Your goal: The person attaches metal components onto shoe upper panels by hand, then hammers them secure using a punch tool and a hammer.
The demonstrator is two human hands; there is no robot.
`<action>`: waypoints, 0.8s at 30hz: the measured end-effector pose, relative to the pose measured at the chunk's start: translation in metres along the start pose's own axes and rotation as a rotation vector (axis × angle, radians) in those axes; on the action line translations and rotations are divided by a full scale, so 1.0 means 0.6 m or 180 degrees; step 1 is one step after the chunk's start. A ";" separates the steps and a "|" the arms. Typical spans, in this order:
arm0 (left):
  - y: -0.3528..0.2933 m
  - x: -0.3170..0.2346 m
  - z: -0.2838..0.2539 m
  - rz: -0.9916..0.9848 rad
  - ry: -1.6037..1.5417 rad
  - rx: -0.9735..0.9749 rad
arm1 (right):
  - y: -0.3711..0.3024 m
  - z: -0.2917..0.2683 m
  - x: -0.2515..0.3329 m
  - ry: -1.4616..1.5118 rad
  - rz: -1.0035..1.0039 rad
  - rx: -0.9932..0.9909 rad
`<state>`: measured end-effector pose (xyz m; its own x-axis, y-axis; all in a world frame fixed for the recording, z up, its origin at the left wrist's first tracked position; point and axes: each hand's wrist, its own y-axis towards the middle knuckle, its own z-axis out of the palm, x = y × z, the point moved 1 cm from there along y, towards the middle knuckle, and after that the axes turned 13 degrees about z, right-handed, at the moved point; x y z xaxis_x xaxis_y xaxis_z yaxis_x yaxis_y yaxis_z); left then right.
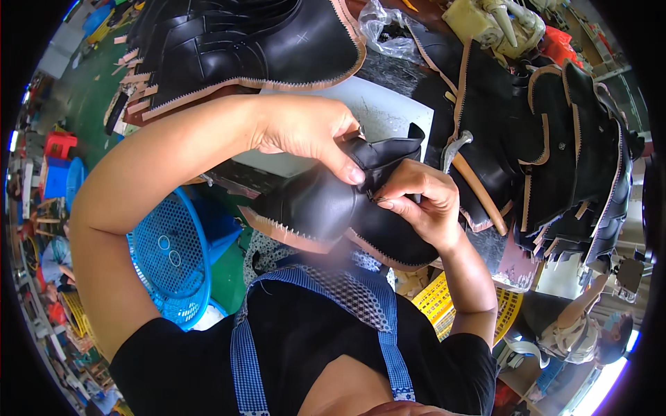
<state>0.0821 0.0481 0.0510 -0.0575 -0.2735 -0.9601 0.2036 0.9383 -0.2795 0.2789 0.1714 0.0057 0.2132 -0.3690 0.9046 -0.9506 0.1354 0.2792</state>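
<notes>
A black leather shoe upper (305, 204) with a tan zigzag-cut edge is held up in front of my chest. My left hand (312, 135) grips its folded upper part, the thumb pressed on the black leather. On the other side of the fold, my right hand (423, 197) pinches the leather between thumb and forefinger. Whether a small item sits in that pinch I cannot make out. Just right of my right hand lies a hammer (479, 191) with a wooden handle and a metal head. Behind the upper is a pale board (395, 111) on the bench.
Black leather pieces (236, 41) are stacked at the back left, and more uppers (576, 152) pile up at the right. A clear plastic bag (385, 28) lies at the back. Blue basket (170, 256) stands left, yellow basket (444, 305) lower right. Another person (576, 326) is at far right.
</notes>
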 end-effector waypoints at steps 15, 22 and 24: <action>-0.010 -0.016 0.024 -0.0008 0.0552 0.0040 | -0.001 0.004 0.019 -0.0054 0.0180 0.0003; -0.019 -0.033 0.052 0.0847 0.1202 -0.0691 | -0.011 0.011 0.033 -0.0362 0.0420 -0.0647; -0.019 -0.035 0.063 0.1006 0.1118 -0.0880 | -0.021 0.015 0.034 -0.0382 0.0269 -0.1020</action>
<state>0.1176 0.0349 0.0745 -0.3676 0.0736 -0.9271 0.0022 0.9969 0.0782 0.2930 0.1537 0.0178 0.0906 -0.4470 0.8899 -0.8407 0.4447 0.3090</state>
